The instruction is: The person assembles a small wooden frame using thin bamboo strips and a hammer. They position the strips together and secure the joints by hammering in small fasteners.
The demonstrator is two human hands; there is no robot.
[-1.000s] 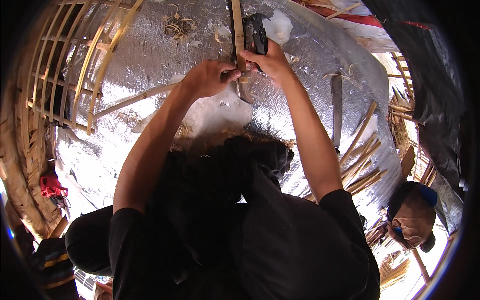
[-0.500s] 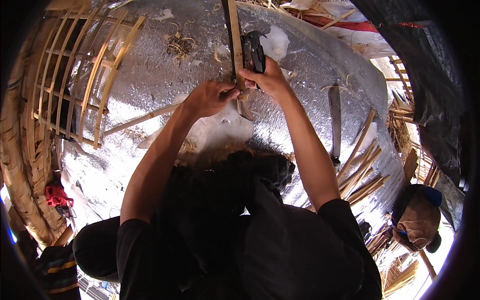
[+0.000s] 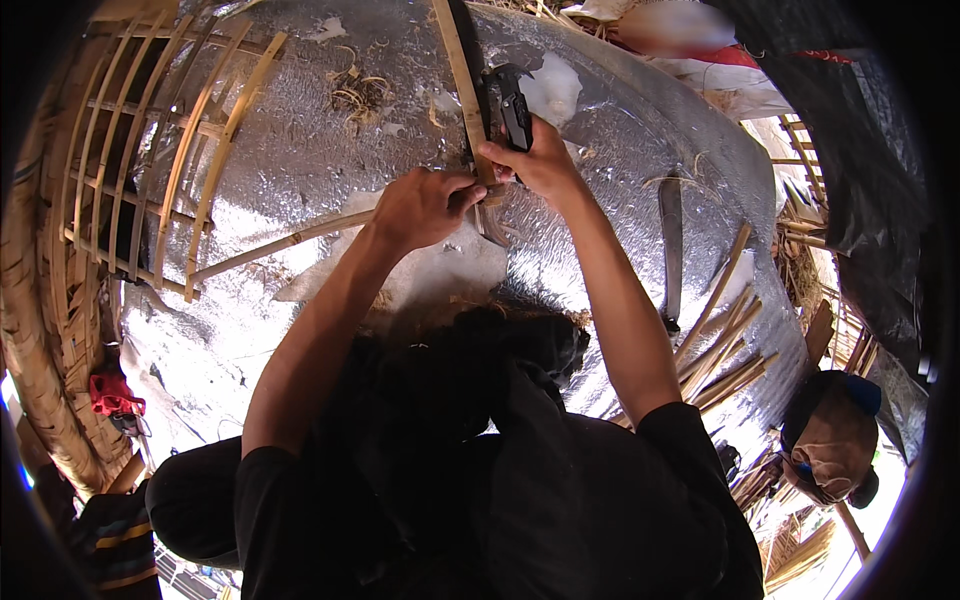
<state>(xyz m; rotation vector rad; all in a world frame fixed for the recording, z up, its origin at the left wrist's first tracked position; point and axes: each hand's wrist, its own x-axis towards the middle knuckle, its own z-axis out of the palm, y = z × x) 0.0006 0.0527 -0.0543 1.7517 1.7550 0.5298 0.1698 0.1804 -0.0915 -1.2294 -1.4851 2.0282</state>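
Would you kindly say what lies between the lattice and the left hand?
In the head view, a stick and silver sheet lie between lattice and left hand.

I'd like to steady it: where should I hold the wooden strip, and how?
Probably pinch the wooden strip across its narrow width, along its far length, from the left: that straight stretch is free, while the left hand and right hand crowd the near end, with the black tool on its right.

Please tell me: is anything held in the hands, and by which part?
The right hand holds the black tool by its lower part. The left hand is at the near end of the wooden strip; whether it grips cannot be told.
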